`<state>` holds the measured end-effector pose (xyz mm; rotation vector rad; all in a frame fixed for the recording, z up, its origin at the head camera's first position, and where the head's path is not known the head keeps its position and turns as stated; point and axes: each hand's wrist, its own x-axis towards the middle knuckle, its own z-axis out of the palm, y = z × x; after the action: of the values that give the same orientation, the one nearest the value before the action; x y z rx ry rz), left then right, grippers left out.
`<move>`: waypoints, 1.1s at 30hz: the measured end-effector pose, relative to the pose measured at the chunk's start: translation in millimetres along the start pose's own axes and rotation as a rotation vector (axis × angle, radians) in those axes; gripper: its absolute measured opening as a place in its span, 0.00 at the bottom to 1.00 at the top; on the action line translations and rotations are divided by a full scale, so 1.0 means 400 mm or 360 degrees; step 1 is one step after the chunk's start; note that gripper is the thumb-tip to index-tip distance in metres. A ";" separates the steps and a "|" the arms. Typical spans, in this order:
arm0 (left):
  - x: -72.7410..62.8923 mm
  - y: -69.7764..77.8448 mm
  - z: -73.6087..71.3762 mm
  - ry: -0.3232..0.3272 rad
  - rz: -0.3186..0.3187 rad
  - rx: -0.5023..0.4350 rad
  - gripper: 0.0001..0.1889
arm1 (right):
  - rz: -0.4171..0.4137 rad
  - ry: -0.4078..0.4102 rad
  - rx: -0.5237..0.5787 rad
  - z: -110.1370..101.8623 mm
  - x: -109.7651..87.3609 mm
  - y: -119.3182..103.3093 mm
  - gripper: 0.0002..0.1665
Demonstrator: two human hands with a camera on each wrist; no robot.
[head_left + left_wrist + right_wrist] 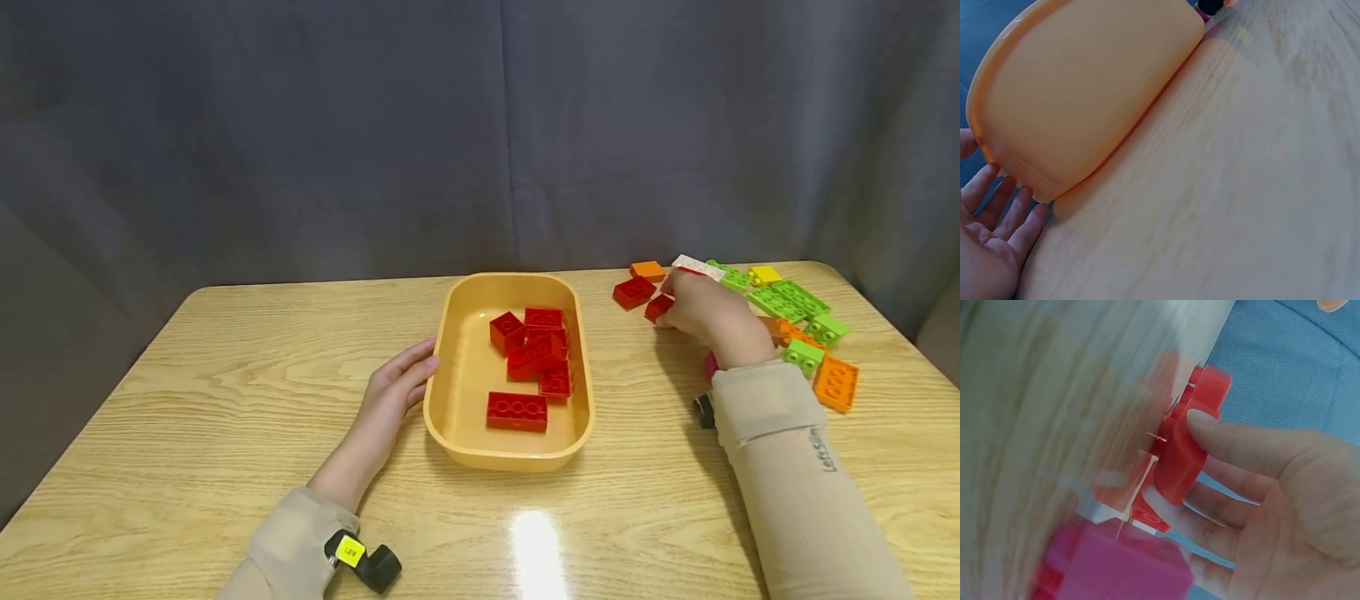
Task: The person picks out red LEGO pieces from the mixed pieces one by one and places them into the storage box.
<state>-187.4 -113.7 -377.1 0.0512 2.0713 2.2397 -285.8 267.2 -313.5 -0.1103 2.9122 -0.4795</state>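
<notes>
The left hand [393,379] rests against the left side of a yellow-orange plastic tray [438,417]. Its fingers, loosely extended, touch the outer wall in the left wrist view. Inside the tray lie several red bricks [517,412]. At the back right, the right hand [708,308] pinches a red toy brick [1182,456] between thumb and fingers, low at the table. Just beyond it is another red brick [633,292]. More red shows beside the fingers, partly hidden by the hand. A magenta brick [1125,562] stands close to the right wrist camera.
Right of the right hand lie green bricks [801,296], orange bricks [836,383], a yellow brick [765,275] and a white brick [697,267]. An orange brick [647,271] sits near the back edge. Dark curtain [375,142] hangs behind the wooden table [225,400].
</notes>
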 end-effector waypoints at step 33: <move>-0.002 0.005 -0.003 -0.0012 -0.0018 0.0018 0.25 | -0.0047 0.0268 -0.0080 -0.034 -0.016 -0.077 0.28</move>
<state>-186.7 -115.1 -375.0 0.0486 2.0751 2.2176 -280.7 243.1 -289.8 -0.1256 3.0925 -0.4408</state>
